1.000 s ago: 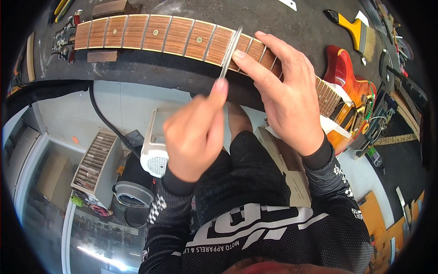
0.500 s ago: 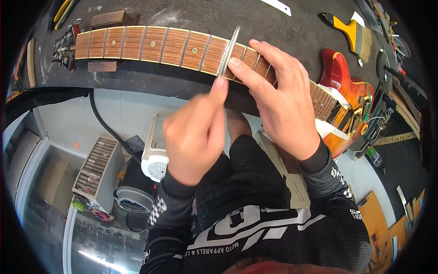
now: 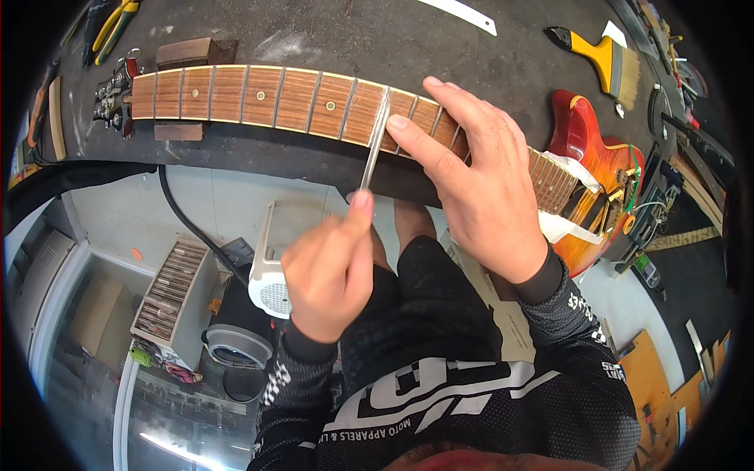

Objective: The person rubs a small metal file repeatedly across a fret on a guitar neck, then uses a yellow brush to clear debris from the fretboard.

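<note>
An electric guitar lies across the bench, its wooden fretboard (image 3: 302, 96) to the left and its red-orange body (image 3: 577, 125) to the right. My left hand (image 3: 326, 271) is closed on the end of a slim metal file (image 3: 371, 159). The file's far end rests along a fret, and pale dust shows beside it. My right hand (image 3: 493, 184) lies over the neck with fingers spread; its thumb tip touches the board next to the file. White masking tape (image 3: 561, 228) covers part of the body near the neck's end.
Wooden blocks (image 3: 179, 131) sit by the neck near the headstock (image 3: 118, 98). A yellow-handled brush (image 3: 597, 56), a white metal ruler-like strip (image 3: 463, 12) and pliers (image 3: 114, 31) lie on the dark bench. Below the bench edge stands a white appliance (image 3: 271, 286).
My left hand has drawn the file toward me, so less of it lies over the fretboard. My right hand stays spread on the neck. The view has shifted slightly.
</note>
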`<act>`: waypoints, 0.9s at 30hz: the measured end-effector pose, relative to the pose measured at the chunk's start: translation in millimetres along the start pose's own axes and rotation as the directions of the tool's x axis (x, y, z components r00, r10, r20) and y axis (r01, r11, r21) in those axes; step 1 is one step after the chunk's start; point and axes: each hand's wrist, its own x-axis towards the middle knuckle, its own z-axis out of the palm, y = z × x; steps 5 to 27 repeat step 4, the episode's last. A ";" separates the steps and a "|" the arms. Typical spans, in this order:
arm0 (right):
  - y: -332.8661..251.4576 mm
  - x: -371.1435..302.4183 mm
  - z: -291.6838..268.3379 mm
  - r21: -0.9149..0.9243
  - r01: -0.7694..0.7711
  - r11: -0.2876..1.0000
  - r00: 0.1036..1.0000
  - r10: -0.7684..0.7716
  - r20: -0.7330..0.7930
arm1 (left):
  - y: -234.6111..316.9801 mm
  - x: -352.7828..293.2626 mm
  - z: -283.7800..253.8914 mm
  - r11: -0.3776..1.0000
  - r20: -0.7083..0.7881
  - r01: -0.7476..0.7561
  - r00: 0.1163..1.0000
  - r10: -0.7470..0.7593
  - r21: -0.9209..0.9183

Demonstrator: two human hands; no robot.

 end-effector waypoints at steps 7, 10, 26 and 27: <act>-1.2 -2.7 0.0 -0.005 -0.002 1.000 1.000 0.002 0.000 | -2.8 22.0 9.2 1.000 -0.014 -0.013 1.000 0.013 -0.023; -1.2 -2.7 0.0 -0.005 -0.002 1.000 1.000 0.002 0.000 | -2.8 22.0 9.2 1.000 -0.014 -0.013 1.000 0.013 -0.023; -1.2 -2.7 0.0 -0.005 -0.002 1.000 1.000 0.002 0.000 | -2.8 22.0 9.2 1.000 -0.014 -0.013 1.000 0.013 -0.023; -1.2 -2.7 0.0 -0.005 -0.002 1.000 1.000 0.002 0.000 | -2.8 22.0 9.2 1.000 -0.014 -0.013 1.000 0.013 -0.023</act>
